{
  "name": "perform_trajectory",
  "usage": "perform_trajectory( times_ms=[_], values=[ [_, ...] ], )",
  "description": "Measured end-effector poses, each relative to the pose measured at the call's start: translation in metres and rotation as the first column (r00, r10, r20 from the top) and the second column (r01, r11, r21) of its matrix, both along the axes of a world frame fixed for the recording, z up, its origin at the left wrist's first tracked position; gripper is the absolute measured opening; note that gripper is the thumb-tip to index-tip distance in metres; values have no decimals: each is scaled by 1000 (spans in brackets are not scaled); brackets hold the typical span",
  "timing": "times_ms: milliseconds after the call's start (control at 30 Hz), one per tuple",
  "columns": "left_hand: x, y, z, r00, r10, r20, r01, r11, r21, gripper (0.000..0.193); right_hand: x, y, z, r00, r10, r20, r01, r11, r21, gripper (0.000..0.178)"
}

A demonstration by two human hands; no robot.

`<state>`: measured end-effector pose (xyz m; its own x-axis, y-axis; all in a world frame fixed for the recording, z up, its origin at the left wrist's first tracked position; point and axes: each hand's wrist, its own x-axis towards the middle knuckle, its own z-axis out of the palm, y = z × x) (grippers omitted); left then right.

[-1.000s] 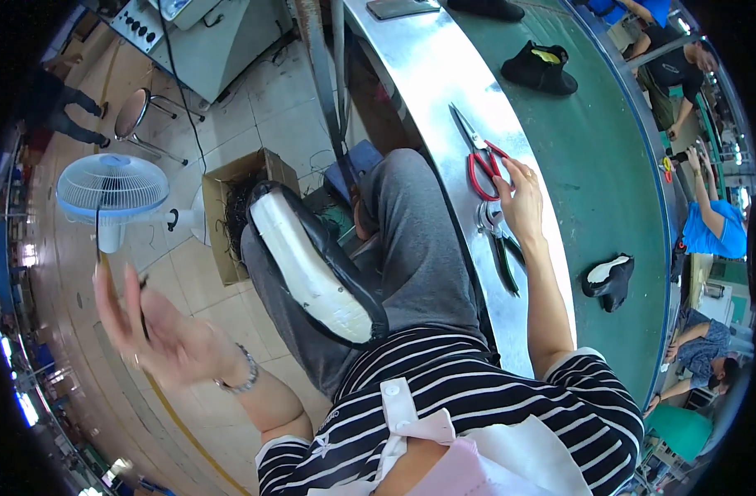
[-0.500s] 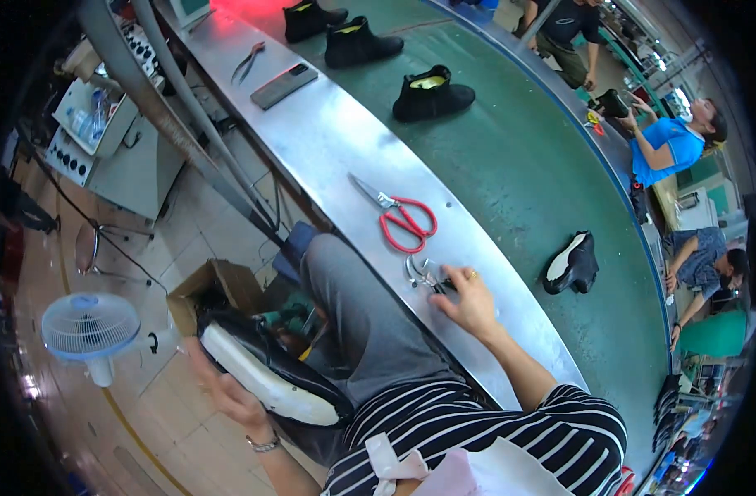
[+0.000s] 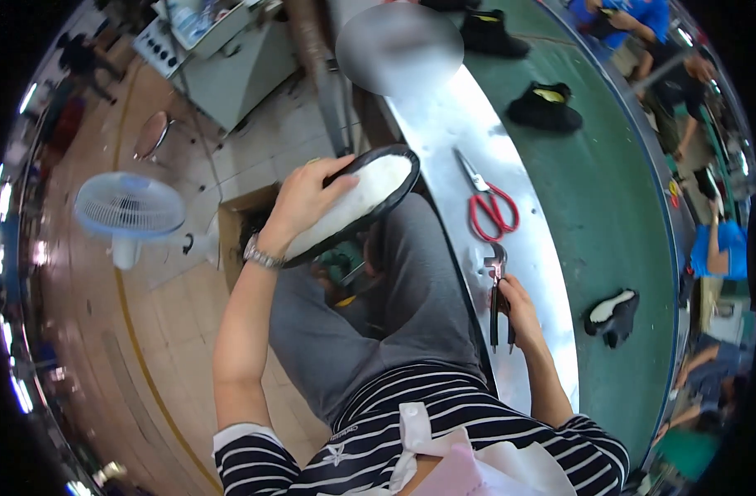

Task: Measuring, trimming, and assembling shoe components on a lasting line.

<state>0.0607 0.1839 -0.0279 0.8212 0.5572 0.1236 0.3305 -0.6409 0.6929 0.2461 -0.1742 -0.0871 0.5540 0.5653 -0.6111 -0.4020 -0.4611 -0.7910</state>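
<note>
My left hand (image 3: pixel 302 202) is closed round a black shoe (image 3: pixel 357 194), above my left thigh. Its pale bottom faces up, with black material folded round the edge. My right hand (image 3: pixel 522 314) grips a pair of pincers (image 3: pixel 495 289) by the dark handles, over the metal ledge. Their curved metal jaws point away from me. Just beyond them on the ledge lie scissors (image 3: pixel 495 213) with red handles, blades pointing away.
On the green belt (image 3: pixel 560 207) to the right stand black boots (image 3: pixel 546 107) and a shoe with a pale bottom (image 3: pixel 613 317). An open carton (image 3: pixel 237 227) sits by my legs, near a fan (image 3: pixel 130 207). Several people work across the belt. A blurred patch covers the ledge's far end.
My right hand has closed on the pincers that lay on the ledge and lifted them. My left hand has brought the shoe up and rightward, turning it. The whole view has swung left.
</note>
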Motion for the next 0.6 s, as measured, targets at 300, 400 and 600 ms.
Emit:
perform_trajectory(
  times_ms=[300,400,600],
  values=[
    [14,6,-18,961,265,-79,-229,922,311,33,-3,92,80,816,577,24,-574,806,146,46],
    [11,18,-10,953,274,-129,-253,955,158,34,1,133,97,735,664,139,-677,706,206,54],
    [-12,-46,19,977,-27,-212,26,1000,-7,96,13,220,129,215,957,196,-932,261,-252,58]
  ],
)
